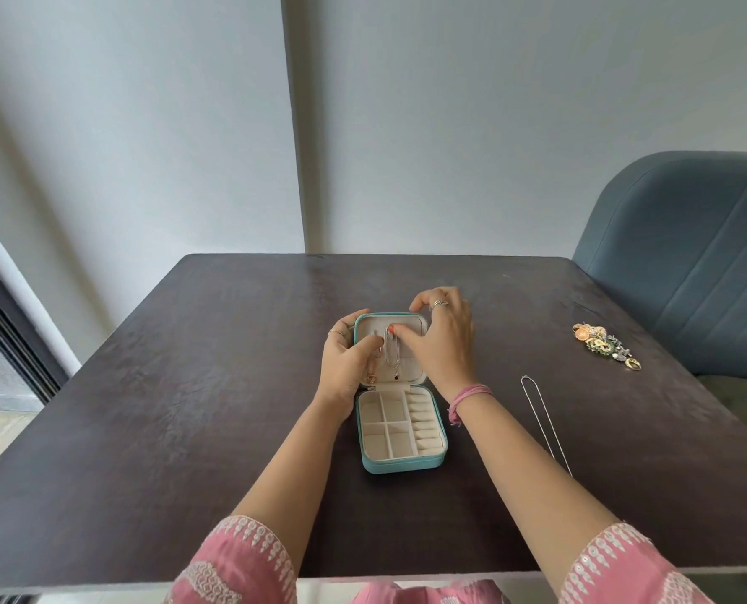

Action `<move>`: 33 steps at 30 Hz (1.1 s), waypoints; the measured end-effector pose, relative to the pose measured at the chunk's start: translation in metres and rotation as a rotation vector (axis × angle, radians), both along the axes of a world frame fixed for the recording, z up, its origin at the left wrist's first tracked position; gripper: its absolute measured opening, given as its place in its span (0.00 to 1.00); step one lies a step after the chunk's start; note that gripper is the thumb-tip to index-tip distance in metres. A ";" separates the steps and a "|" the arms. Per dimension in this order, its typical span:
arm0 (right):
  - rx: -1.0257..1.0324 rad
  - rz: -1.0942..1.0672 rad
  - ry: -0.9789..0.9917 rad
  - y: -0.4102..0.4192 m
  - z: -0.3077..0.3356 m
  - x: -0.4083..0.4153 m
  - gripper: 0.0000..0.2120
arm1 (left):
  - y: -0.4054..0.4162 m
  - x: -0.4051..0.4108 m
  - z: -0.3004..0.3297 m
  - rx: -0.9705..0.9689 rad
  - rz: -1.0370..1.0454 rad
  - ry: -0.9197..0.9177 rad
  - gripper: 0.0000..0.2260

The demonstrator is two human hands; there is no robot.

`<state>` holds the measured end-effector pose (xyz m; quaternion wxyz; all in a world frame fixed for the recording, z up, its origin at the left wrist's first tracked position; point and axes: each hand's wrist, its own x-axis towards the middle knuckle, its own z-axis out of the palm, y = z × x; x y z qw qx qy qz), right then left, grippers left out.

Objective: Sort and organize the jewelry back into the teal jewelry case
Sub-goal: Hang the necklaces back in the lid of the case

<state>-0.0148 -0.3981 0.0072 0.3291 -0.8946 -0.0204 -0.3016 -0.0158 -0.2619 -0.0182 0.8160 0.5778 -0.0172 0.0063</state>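
Pink sleeves (241,555) are nearest; the teal jewelry case (400,466) lid is gripped by the left hand (346,364), and a silver necklace (392,348) is pinched by the right hand (443,342).

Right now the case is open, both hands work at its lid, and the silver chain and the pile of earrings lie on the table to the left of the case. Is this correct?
One detail is wrong: the head view shows the silver chain and the pile of earrings lying to the right of the case, not the left. The rest holds: the case is open, and the left hand and right hand work at its lid.
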 end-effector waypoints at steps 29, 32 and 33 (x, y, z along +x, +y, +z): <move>0.778 0.148 0.235 0.001 -0.013 0.002 0.22 | -0.001 0.007 -0.001 0.149 0.080 -0.059 0.09; 0.859 0.166 0.257 0.001 -0.014 0.002 0.24 | 0.000 0.007 -0.001 0.142 0.068 -0.055 0.09; 0.878 0.170 0.263 0.002 -0.015 0.002 0.24 | 0.000 0.007 -0.001 0.140 0.066 -0.052 0.09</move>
